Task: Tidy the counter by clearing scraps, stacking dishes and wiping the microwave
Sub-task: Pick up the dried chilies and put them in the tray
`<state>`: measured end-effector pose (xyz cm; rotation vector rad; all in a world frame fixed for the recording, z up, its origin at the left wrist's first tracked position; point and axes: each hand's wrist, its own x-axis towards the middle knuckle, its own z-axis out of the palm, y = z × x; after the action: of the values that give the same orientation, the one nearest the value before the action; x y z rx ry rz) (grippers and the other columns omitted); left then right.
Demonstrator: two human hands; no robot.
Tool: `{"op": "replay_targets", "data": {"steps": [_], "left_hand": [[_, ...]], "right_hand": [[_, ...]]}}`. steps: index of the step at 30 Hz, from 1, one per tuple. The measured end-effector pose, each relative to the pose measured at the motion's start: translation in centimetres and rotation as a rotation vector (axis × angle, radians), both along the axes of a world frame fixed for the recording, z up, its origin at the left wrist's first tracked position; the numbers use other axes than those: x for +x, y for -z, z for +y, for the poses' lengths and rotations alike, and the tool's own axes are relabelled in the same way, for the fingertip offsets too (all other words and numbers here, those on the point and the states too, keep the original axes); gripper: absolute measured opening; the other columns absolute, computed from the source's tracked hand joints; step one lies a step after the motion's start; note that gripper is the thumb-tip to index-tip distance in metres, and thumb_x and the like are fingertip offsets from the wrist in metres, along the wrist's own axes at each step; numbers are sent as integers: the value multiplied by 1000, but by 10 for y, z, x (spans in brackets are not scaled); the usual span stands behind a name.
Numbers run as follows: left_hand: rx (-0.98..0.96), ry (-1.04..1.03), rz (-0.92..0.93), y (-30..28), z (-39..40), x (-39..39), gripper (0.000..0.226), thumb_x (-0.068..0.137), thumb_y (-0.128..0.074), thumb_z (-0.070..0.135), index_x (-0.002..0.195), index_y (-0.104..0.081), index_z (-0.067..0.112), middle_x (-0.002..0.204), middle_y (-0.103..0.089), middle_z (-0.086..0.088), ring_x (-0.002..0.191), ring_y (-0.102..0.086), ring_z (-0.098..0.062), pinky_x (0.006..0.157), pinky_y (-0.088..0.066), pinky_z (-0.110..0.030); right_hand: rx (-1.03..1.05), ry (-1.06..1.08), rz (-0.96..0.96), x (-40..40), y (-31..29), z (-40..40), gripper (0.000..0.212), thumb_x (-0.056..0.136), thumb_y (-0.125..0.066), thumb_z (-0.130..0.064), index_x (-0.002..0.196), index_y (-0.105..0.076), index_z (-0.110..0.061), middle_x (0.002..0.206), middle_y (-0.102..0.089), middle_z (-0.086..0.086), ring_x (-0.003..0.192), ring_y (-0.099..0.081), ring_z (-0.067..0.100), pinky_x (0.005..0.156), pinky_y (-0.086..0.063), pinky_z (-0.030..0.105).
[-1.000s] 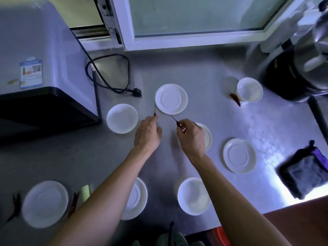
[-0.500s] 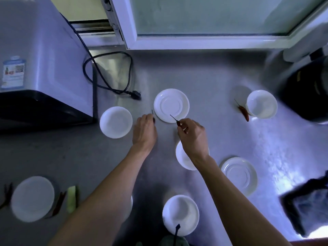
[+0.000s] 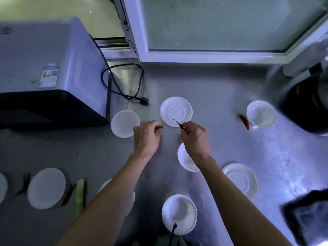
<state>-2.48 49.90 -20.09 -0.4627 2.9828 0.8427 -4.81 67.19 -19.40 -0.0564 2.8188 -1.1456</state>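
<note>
My left hand [image 3: 146, 137] and my right hand [image 3: 195, 139] are over the middle of the steel counter [image 3: 221, 96], just in front of a white saucer [image 3: 176, 110]. The right hand pinches a dried red chili [image 3: 181, 125] whose stem points over the saucer's rim. A second dried chili [image 3: 161, 126] is held in the curled fingers of the left hand, only its tip showing. Another red chili [image 3: 244, 120] lies beside a white bowl [image 3: 260, 113] at the right. Several white saucers and bowls lie scattered around. The microwave [image 3: 49, 68] stands at the left.
A black power cord with its plug [image 3: 143, 100] lies next to the microwave. More chilies [image 3: 68, 194] and a green vegetable strip [image 3: 79, 196] lie by a plate [image 3: 46, 188] at the front left. A dark cloth [image 3: 308, 215] sits front right, a black appliance [image 3: 308, 103] back right.
The camera has shifted, so the counter slides in view. Both hands have stayed near the saucer's front edge, each keeping its chili.
</note>
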Motion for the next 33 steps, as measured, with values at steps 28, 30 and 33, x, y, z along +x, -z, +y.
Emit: {"op": "replay_targets", "data": {"steps": [28, 30, 33], "left_hand": [[130, -563, 165, -58, -267, 371, 16, 82, -69, 21, 93, -74, 31, 91, -74, 14, 76, -65, -8, 68, -50, -26], [113, -597, 161, -62, -290, 409, 13, 82, -71, 22, 93, -74, 29, 90, -74, 12, 78, -66, -12, 71, -52, -30], [69, -625, 189, -69, -321, 460, 13, 83, -72, 22, 93, -75, 28, 92, -74, 11, 81, -67, -12, 73, -53, -28]], "right_hand": [[-19, -658, 121, 262, -48, -299, 11, 89, -62, -18, 91, -73, -21, 87, -71, 3, 81, -64, 26, 68, -52, 37], [-1, -687, 118, 295, -52, -328, 16, 90, -61, -18, 98, -74, -20, 90, -73, 6, 85, -66, 29, 72, -54, 40], [5, -725, 138, 340, -60, -366, 14, 93, -59, -21, 95, -73, -20, 90, -73, 4, 83, -66, 28, 68, -55, 41]]}}
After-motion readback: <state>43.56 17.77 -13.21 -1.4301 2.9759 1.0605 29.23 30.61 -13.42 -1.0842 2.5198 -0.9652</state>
